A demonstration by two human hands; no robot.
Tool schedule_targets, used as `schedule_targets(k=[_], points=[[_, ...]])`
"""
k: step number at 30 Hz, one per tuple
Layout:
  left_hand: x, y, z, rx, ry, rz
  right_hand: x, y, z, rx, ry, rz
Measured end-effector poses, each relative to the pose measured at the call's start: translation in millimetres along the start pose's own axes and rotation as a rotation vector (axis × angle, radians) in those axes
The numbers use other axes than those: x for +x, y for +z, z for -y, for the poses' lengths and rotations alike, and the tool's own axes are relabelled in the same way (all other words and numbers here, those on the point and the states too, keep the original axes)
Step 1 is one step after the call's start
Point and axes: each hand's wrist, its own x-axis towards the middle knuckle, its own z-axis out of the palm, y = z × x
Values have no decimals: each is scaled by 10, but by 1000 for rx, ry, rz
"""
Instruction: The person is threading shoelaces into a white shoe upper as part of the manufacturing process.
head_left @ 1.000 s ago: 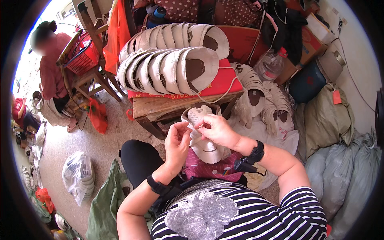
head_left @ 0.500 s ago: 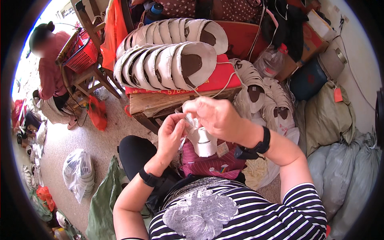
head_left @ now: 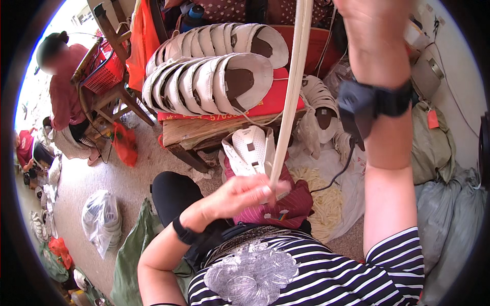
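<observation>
A flat cream-white shoelace (head_left: 292, 97) runs taut from my left hand (head_left: 237, 198) up past the top edge of the picture. My left thumb and fingers are closed around its lower part. My right hand (head_left: 377, 30) is raised high at the upper right, blurred, with its fingers beyond the top edge; its grip on the lace is hidden. Just beyond my left hand a white perforated shoe upper (head_left: 248, 145) lies on the maroon striped cloth (head_left: 291, 204) over my lap. Part of the upper is behind my left hand and the lace.
Two rows of nested white shoe uppers (head_left: 212, 84) rest on a wooden bench (head_left: 224, 133) ahead. More uppers (head_left: 322, 115) and a heap of cream laces (head_left: 326, 204) are at the right. Grey sacks (head_left: 449, 224) line the right side. A seated person (head_left: 66, 86) is at far left.
My right hand has swung up from the shoe upper to the top right. The lace now stretches up from my left hand, which has moved lower and right. The upper shows uncovered.
</observation>
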Motion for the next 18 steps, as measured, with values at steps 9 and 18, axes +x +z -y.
schedule_targets(k=[9,18], points=[[-177,-274,-614,-101,166,-448,-1360,-378,-311,-790,345,955],[153,-388,-297,-266,234,-663,-2797,48,111,-837,842,1312]])
